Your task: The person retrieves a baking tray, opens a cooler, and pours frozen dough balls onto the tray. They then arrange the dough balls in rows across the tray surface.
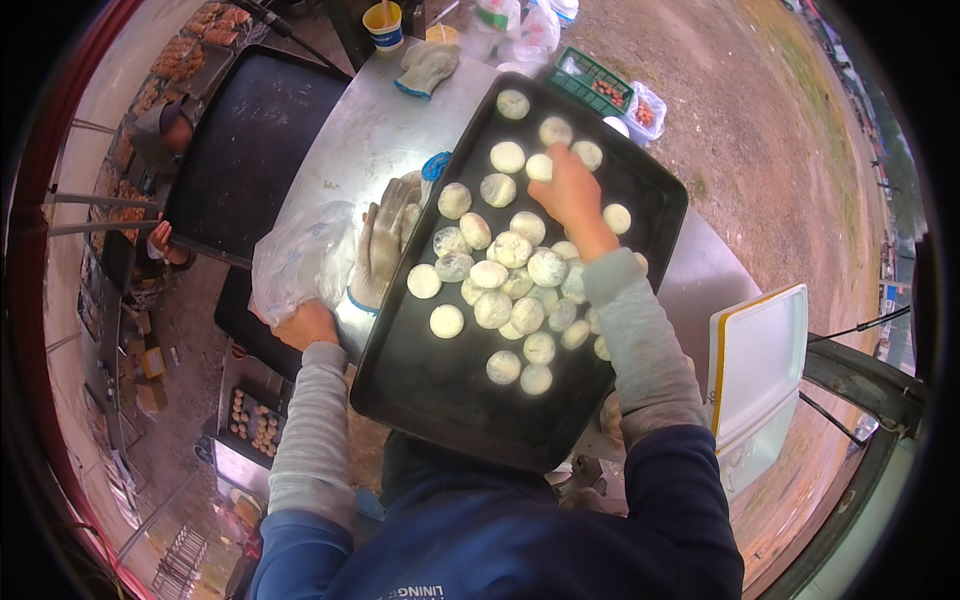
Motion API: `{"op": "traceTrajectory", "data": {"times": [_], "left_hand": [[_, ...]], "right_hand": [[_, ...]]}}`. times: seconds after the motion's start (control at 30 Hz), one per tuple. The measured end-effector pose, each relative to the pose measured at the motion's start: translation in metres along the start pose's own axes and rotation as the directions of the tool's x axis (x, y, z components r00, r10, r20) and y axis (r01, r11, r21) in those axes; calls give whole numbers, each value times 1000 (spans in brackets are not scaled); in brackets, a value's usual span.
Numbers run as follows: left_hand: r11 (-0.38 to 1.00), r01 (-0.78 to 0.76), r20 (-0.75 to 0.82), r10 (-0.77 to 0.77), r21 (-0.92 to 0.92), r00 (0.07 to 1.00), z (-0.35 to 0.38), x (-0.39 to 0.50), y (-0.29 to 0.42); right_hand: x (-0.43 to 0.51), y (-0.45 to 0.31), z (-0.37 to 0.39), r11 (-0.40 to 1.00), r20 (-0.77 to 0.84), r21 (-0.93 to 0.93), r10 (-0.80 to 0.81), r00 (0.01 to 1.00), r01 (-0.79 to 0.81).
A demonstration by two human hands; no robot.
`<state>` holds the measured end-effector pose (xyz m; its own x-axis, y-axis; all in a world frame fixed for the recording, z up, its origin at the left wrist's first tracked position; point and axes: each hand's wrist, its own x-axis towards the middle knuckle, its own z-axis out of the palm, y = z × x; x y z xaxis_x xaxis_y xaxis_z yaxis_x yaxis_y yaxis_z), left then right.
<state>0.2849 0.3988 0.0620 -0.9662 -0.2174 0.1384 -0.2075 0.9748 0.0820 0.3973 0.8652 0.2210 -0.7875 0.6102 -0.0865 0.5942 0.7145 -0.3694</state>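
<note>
A black baking tray [442,390] lies slantwise on the metal table before me, holding many round, pale, floured dough balls [512,249], heaped in the middle and spread singly at the far end. My right hand [571,191] reaches over that far part, with thumb and fingers around a dough ball [539,167]. At the tray's left, my left hand [306,324] grips the near edge of a clear plastic bag [304,251]; the bag hides its fingertips. Between bag and tray lies a pair of soiled knit work gloves [386,236], partly under the tray's edge.
Another person's hand [160,238] holds a second black tray [251,142] left of the metal table [322,161]. Farther back are another glove [429,66], a yellow-and-blue bucket [383,28] and a green crate [574,79]. A white foam box [757,367] stands open at right.
</note>
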Motion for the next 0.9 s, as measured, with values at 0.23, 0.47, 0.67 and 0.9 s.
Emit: {"op": "traceTrajectory", "data": {"times": [0.23,0.47,0.67,0.9], "left_hand": [[983,86,-80,-100,-163,992,3,-3,-3],[962,176,-31,-186,-211,982,-7,-3,5],[953,-179,135,149,245,980,-28,-2,8],[934,-207,280,123,293,952,-34,0,10]], "right_hand": [[-31,-29,-16,938,23,-30,-345,938,346],[-14,-51,1,895,-62,-126,-437,897,427],[-4,68,-45,966,-356,158,250,901,-206],[-26,108,-38,988,-327,-141,13,945,-62]]}}
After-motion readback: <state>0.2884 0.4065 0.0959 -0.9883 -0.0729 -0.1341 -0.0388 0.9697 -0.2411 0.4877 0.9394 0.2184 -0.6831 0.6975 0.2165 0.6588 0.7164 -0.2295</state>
